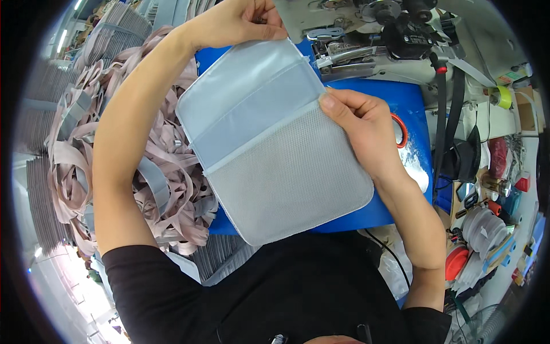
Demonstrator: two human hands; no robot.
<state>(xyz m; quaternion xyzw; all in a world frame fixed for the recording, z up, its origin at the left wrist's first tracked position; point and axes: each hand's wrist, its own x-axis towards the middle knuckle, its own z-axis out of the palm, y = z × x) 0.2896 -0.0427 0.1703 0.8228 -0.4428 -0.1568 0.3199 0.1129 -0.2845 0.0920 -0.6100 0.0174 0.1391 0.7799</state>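
Observation:
A light grey-blue fabric panel (pixel 286 178) with rounded corners hangs tilted between my two hands. Its lower part is grey mesh; the upper part is smooth cloth crossed by a seam. At the top corner my left hand (pixel 260 23) is closed, pinching the panel's edge. My right hand (pixel 361 117) grips the right edge where mesh and smooth cloth meet, thumb on top and fingers behind. The fingers behind the panel are partly hidden. Just beyond the panel's upper right stands a sewing machine (pixel 395 40).
Under the panel is a blue work surface (pixel 372 92) with red-handled scissors (pixel 400 131) at its right. Tangled pink and grey fabric strips (pixel 166 189) heap at the left, beside stacked grey panels (pixel 114 31). Thread spools (pixel 484 229) and small tools crowd the far right.

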